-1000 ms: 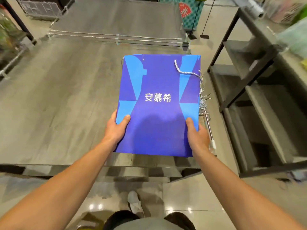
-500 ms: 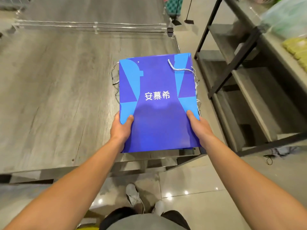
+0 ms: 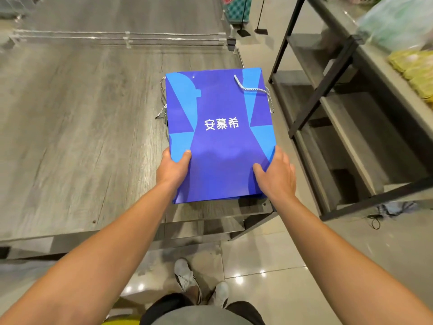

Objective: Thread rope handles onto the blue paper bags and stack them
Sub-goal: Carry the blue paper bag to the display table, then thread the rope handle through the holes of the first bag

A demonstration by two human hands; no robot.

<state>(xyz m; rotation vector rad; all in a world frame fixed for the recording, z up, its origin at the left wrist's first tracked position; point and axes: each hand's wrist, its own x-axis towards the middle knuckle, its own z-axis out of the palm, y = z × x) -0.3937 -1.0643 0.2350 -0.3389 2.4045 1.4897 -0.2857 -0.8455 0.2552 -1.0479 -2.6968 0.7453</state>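
Only the head view to go on here. The blue paper bag (image 3: 220,137) lies flat near the right front corner of the grey wood table (image 3: 82,137), on top of what looks like more bags, going by the layered edges at its near end. Left hand (image 3: 172,170) pinches the near left edge, thumb on top and fingers tucked under; right hand (image 3: 277,177) lies on the near right corner with fingers fairly straight, more pressing than gripping. I'd guess it handles light and stiff-ish but creases easily, and the glossy face could slide, so hold the side edges, not the middle. Long axis runs straight away from the fingers, mouth at the far end, where the rope handle (image 3: 254,90) loops beyond the right fingertips.
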